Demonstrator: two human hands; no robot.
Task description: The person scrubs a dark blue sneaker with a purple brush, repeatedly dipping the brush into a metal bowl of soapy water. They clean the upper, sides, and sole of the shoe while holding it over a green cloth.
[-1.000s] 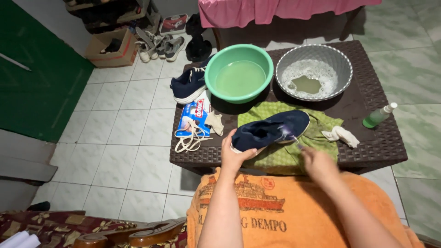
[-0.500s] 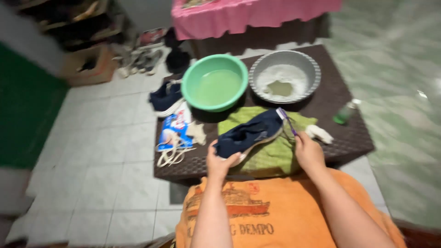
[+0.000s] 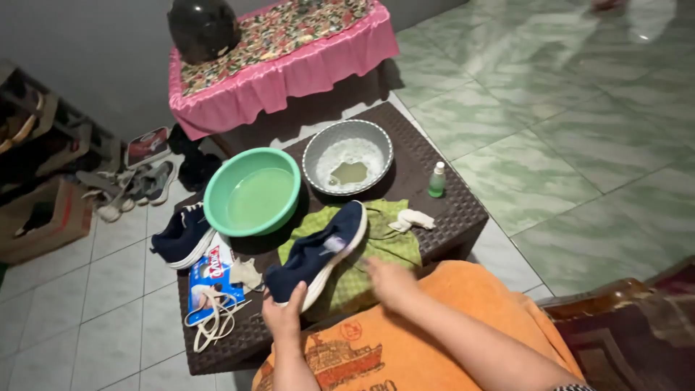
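Note:
My left hand [image 3: 283, 314] grips the heel end of a navy blue shoe [image 3: 318, 251] with a white sole, tilted on its side over a green cloth [image 3: 389, 242]. My right hand [image 3: 389, 280] rests on the cloth just right of the shoe, fingers apart; I cannot see anything in it. Both lie on a dark brown woven table [image 3: 463, 206]. Beyond the shoe stand a green basin [image 3: 253, 191] of water and a grey basin [image 3: 348, 156] with foamy, murky water.
A small green bottle [image 3: 436, 179] and a white rag [image 3: 413, 219] sit at the table's right. A blue packet [image 3: 208, 280] and white laces [image 3: 214, 323] lie at its left. The other navy shoe [image 3: 182, 234] is on the floor. A pink-skirted table [image 3: 286, 61] stands behind.
The view has swung left and tilted. My left hand has turned the shoe onto its side. My right hand has come off the toe end and dropped onto the cloth.

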